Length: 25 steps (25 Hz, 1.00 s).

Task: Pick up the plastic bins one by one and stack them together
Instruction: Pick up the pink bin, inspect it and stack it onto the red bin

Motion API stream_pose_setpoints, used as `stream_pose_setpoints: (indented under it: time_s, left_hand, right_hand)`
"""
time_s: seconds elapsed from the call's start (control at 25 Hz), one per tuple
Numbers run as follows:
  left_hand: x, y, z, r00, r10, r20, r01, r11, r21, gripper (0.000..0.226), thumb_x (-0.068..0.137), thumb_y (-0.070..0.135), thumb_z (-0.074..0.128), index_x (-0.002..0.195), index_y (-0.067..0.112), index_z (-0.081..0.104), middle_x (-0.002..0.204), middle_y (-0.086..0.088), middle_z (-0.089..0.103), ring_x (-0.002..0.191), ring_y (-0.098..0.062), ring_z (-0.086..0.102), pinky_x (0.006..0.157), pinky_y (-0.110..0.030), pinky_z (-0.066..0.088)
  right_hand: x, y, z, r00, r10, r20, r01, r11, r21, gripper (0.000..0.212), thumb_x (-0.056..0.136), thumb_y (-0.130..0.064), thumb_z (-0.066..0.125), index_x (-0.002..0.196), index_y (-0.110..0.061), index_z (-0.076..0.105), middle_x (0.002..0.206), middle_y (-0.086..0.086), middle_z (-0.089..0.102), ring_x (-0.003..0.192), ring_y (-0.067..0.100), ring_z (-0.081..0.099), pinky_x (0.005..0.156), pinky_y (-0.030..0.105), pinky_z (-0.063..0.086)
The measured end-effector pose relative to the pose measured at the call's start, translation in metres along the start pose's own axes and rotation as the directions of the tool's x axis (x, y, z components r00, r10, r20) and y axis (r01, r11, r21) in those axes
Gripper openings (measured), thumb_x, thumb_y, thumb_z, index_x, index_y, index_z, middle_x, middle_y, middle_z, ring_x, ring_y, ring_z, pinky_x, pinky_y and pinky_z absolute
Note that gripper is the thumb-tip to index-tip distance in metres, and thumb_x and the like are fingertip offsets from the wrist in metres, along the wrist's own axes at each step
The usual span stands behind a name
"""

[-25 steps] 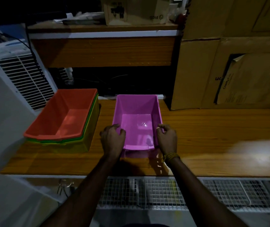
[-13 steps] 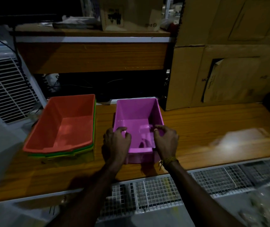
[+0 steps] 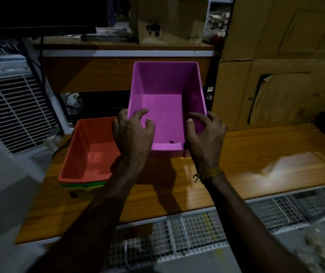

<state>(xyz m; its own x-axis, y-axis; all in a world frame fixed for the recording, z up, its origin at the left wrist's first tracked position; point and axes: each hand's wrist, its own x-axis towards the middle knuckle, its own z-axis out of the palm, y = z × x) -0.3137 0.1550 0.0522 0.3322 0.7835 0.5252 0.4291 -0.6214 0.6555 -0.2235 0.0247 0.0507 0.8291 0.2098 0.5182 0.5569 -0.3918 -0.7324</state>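
Observation:
A purple plastic bin [image 3: 165,99] is held in the air above the wooden table [image 3: 246,162], its open top tilted toward me. My left hand [image 3: 132,134] grips its left wall near the front corner. On the right wall, my right hand [image 3: 205,136] holds the rim, thumb inside. To the left, on the table, stands a stack of bins with an orange bin [image 3: 90,152] on top and green and yellow rims [image 3: 84,186] below it. My left forearm crosses the orange bin's right side.
Cardboard boxes [image 3: 276,79] stand at the back right. A wooden shelf [image 3: 118,71] with a small box sits behind the bins. A white appliance with a grille [image 3: 13,107] is on the left. Wire mesh [image 3: 197,231] runs below the table's front edge.
The purple bin was resting on the table between my hands; both hands have closed on its sides and lifted it up and tilted it toward me.

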Motion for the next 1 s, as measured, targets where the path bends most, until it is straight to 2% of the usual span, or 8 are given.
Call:
stream_pose_setpoints:
  time_s: [0.2, 0.28, 0.4, 0.56, 0.8, 0.88, 1.0]
  left_hand:
    - [0.034, -0.019, -0.049, 0.993, -0.001, -0.119, -0.002, 1.0, -0.027, 0.035, 0.087, 0.032, 0.056, 0.119, 0.033, 0.068, 0.127, -0.01, 0.058, 0.119, -0.03, 0.051, 0.1, -0.039, 0.039]
    - [0.046, -0.035, -0.065, 0.988, -0.009, -0.152, 0.008, 1.0, -0.006, 0.036, 0.086, 0.033, 0.054, 0.119, 0.033, 0.068, 0.124, -0.007, 0.061, 0.118, -0.028, 0.053, 0.099, -0.036, 0.038]
    - [0.053, -0.064, -0.088, 0.982, -0.023, -0.189, 0.031, 0.999, 0.038, 0.038, 0.083, 0.036, 0.052, 0.116, 0.034, 0.069, 0.122, -0.006, 0.065, 0.114, -0.029, 0.057, 0.097, -0.038, 0.042]
    - [0.055, -0.094, -0.111, 0.971, -0.057, -0.233, 0.075, 0.995, 0.07, 0.034, 0.082, 0.034, 0.056, 0.112, 0.033, 0.071, 0.116, -0.007, 0.067, 0.108, -0.031, 0.058, 0.093, -0.038, 0.045]
    - [0.053, -0.139, -0.113, 0.973, -0.106, -0.204, 0.133, 0.984, 0.122, 0.036, 0.078, 0.04, 0.054, 0.108, 0.034, 0.072, 0.097, -0.006, 0.072, 0.09, -0.032, 0.065, 0.081, -0.041, 0.054]
    - [0.048, -0.151, -0.107, 0.977, -0.119, -0.177, 0.147, 0.977, 0.156, 0.038, 0.077, 0.041, 0.053, 0.109, 0.033, 0.072, 0.098, -0.006, 0.073, 0.09, -0.032, 0.065, 0.081, -0.042, 0.054]
    - [0.042, -0.166, -0.095, 0.978, -0.174, -0.119, 0.194, 0.963, 0.188, 0.04, 0.077, 0.042, 0.052, 0.11, 0.031, 0.072, 0.109, -0.009, 0.072, 0.099, -0.035, 0.065, 0.085, -0.043, 0.054]
  right_hand:
    - [0.0, -0.058, 0.015, 1.0, -0.018, 0.015, 0.015, 0.989, 0.147, 0.026, 0.092, -0.032, 0.059, 0.114, -0.024, 0.071, 0.134, 0.011, 0.052, 0.128, 0.026, 0.041, 0.097, 0.029, 0.035]
    - [-0.004, -0.075, 0.029, 0.998, -0.031, 0.051, 0.02, 0.98, 0.196, 0.025, 0.092, -0.031, 0.06, 0.113, -0.024, 0.072, 0.133, 0.011, 0.053, 0.127, 0.026, 0.042, 0.1, 0.031, 0.037]
    - [-0.018, -0.092, 0.054, 0.993, -0.064, 0.1, 0.035, 0.963, 0.269, 0.024, 0.089, -0.029, 0.06, 0.11, -0.025, 0.073, 0.128, 0.012, 0.055, 0.124, 0.028, 0.044, 0.103, 0.044, 0.042]
    - [-0.04, -0.108, 0.078, 0.981, -0.075, 0.179, 0.015, 0.95, 0.311, 0.022, 0.088, -0.025, 0.062, 0.108, -0.028, 0.073, 0.129, 0.012, 0.053, 0.124, 0.028, 0.042, 0.102, 0.039, 0.04]
    - [-0.057, -0.11, 0.105, 0.95, -0.057, 0.307, -0.031, 0.961, 0.276, 0.023, 0.087, -0.024, 0.061, 0.106, -0.028, 0.073, 0.129, 0.015, 0.052, 0.128, 0.031, 0.04, 0.103, 0.034, 0.032]
    - [-0.061, -0.102, 0.117, 0.94, -0.048, 0.338, -0.044, 0.965, 0.259, 0.024, 0.086, -0.023, 0.061, 0.105, -0.029, 0.074, 0.124, 0.016, 0.057, 0.126, 0.032, 0.043, 0.102, 0.034, 0.031]
    - [-0.069, -0.086, 0.136, 0.918, -0.012, 0.397, -0.072, 0.978, 0.197, 0.025, 0.084, -0.025, 0.059, 0.104, -0.03, 0.074, 0.123, 0.015, 0.06, 0.126, 0.033, 0.044, 0.095, 0.027, 0.026]
